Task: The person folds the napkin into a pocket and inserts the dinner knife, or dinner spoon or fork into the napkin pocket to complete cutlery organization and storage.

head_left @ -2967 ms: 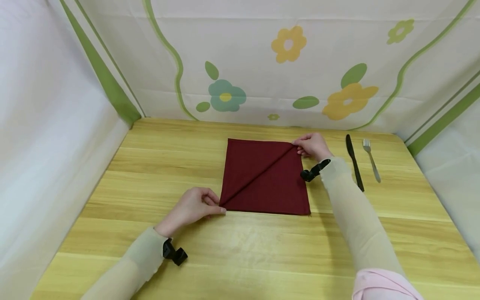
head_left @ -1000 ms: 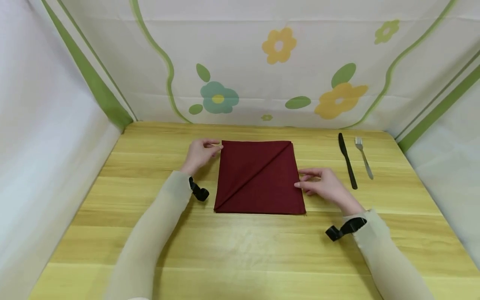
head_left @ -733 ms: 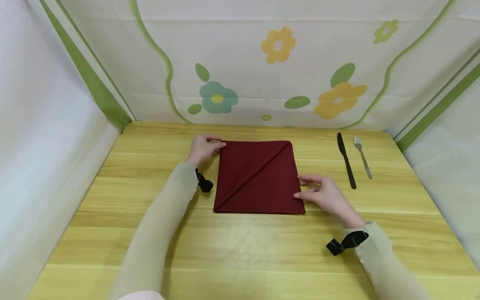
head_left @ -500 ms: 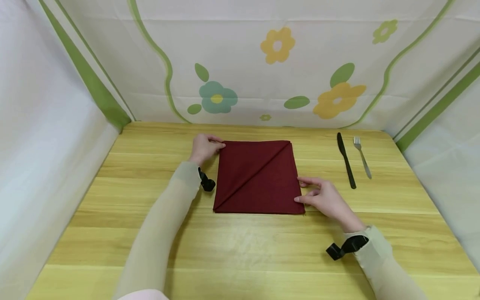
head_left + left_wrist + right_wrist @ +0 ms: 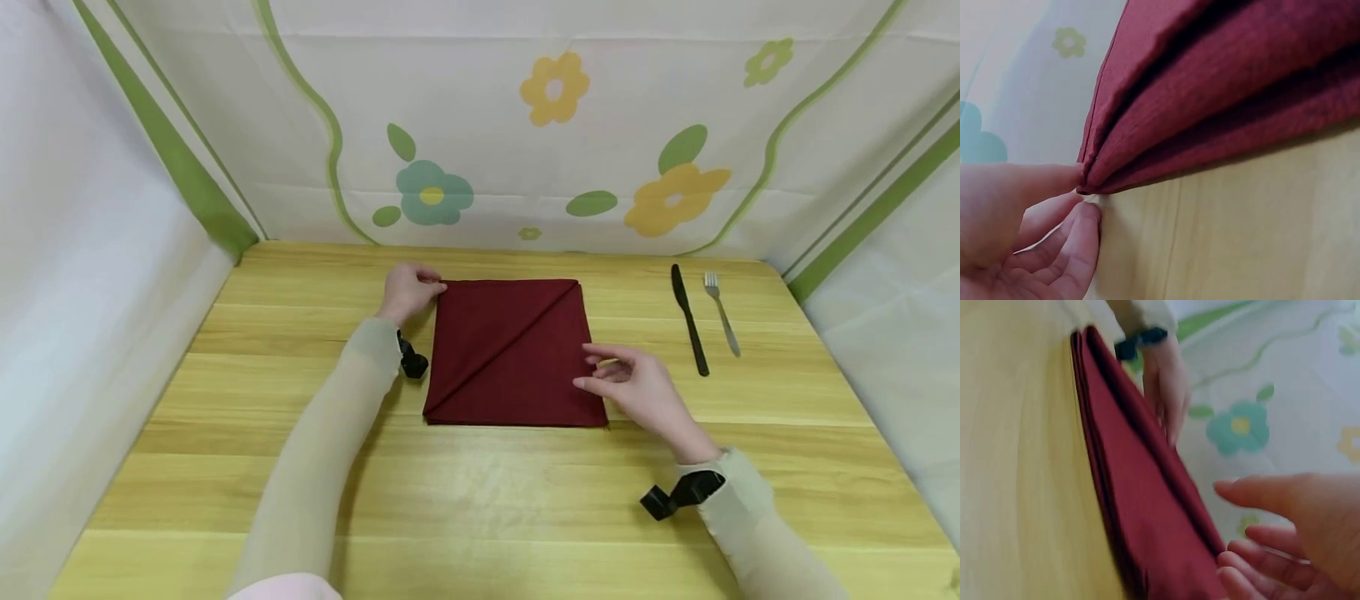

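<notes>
A dark red cloth napkin, folded into a layered square with a diagonal fold across its top, lies on the wooden table. At its far left corner my left hand pinches the cloth; the left wrist view has the thumb on top of the stacked layers and the fingers underneath. My right hand hovers over the napkin's right edge, thumb and fingers apart. In the right wrist view, the right hand holds nothing and its fingertips overlap the napkin's edge.
To the right of the napkin lie a black knife and a silver fork, side by side. A white curtain with printed flowers hangs behind the table, and white fabric also closes off both sides.
The left hand has gone from the near left corner to the far left one and gripped it. The right hand left the far right corner, touched the right edge, then moved off it slightly leftward.
</notes>
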The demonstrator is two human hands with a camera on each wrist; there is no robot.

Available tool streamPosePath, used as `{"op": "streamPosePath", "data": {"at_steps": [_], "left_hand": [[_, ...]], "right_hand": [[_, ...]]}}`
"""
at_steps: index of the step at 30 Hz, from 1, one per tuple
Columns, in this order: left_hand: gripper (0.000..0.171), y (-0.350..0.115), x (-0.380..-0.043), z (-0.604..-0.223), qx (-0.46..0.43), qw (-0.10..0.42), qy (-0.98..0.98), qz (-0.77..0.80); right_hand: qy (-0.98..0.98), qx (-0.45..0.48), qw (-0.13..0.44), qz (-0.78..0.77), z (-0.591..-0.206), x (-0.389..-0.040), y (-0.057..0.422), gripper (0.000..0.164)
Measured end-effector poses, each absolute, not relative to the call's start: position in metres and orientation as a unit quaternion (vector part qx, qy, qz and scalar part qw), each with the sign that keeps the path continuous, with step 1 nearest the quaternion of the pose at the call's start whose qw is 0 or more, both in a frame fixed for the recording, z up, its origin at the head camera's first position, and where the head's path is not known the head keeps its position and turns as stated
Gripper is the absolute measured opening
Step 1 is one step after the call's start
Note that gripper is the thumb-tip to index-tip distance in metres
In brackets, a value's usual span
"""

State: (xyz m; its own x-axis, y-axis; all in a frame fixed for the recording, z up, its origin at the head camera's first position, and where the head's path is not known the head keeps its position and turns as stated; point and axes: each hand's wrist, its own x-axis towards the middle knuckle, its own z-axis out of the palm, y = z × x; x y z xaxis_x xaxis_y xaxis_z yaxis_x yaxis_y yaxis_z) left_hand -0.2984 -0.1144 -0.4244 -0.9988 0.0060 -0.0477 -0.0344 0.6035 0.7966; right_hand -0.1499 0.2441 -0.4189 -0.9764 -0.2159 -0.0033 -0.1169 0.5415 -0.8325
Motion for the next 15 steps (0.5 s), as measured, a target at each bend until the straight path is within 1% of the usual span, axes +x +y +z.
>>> {"op": "streamPosePath", "data": {"at_steps": [4,8,11,15], "left_hand": [[0.023,-0.116,-0.301,-0.426,0.0,0.029,0.905,0.425],[0.024,-0.119,-0.302,-0.427,-0.002,0.036,0.906,0.422],[0.025,-0.119,-0.301,-0.426,-0.003,0.037,0.906,0.422],[0.025,-0.12,-0.301,-0.426,0.001,0.034,0.903,0.428]], "right_hand": [[0.856,-0.166,0.029,-0.488,-0.408,-0.142,0.209,0.051],[0.844,-0.256,0.016,-0.471,-0.406,-0.137,0.166,0.044],[0.83,-0.315,0.018,-0.46,-0.409,-0.136,0.136,0.04],[0.818,-0.355,0.035,-0.451,-0.419,-0.137,0.106,0.038]]}}
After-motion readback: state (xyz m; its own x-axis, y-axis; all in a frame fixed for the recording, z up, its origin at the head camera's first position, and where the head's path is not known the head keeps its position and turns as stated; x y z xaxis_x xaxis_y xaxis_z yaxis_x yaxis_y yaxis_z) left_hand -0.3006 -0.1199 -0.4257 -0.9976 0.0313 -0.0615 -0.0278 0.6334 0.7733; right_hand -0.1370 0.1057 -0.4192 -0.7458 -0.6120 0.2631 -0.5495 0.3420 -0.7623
